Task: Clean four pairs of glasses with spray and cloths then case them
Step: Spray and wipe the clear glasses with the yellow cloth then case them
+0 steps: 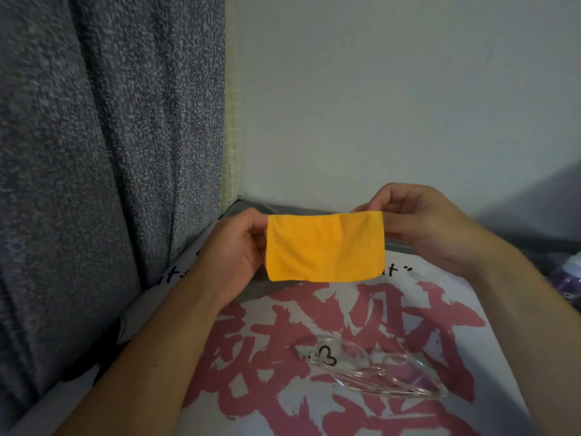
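My left hand (239, 243) and right hand (421, 221) pinch the orange cloth (325, 247) taut, folding it flat; glasses (377, 369) wait below them.

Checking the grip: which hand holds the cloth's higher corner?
The right hand: it pinches the orange cloth at its top right corner, slightly higher than where the left hand pinches the left edge.
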Demonstrator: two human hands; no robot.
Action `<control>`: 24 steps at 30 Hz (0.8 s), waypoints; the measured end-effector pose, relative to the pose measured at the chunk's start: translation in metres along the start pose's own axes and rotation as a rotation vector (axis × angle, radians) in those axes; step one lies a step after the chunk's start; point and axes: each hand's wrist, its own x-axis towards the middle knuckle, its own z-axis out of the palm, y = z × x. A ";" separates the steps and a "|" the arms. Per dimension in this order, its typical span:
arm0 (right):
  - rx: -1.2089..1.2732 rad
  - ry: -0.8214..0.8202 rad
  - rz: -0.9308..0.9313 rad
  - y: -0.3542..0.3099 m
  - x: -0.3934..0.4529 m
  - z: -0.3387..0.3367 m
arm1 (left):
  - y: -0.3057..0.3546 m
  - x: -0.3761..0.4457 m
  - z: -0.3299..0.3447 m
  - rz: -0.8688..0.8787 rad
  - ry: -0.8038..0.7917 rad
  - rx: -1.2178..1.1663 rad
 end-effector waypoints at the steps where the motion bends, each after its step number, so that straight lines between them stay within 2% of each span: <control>1: -0.040 0.007 -0.005 0.000 0.000 -0.001 | 0.002 -0.001 -0.001 -0.049 -0.003 -0.036; 4: -0.044 0.022 -0.018 -0.003 0.001 -0.002 | 0.006 -0.003 0.000 -0.152 0.012 -0.113; 12: -0.085 0.018 -0.013 -0.005 0.002 0.006 | 0.000 -0.006 0.006 -0.276 0.007 -0.195; 16: -0.003 0.084 0.117 0.002 0.003 0.004 | -0.001 -0.006 0.007 -0.229 -0.028 -0.093; 18: 0.191 0.102 0.241 0.011 0.006 0.003 | -0.003 -0.006 0.008 -0.197 -0.040 -0.053; 21: 0.422 0.034 0.393 0.030 0.006 0.005 | -0.007 -0.006 0.007 -0.165 -0.014 -0.025; 24: 0.274 0.090 0.364 0.044 0.008 0.006 | -0.008 -0.004 0.005 -0.146 0.020 0.020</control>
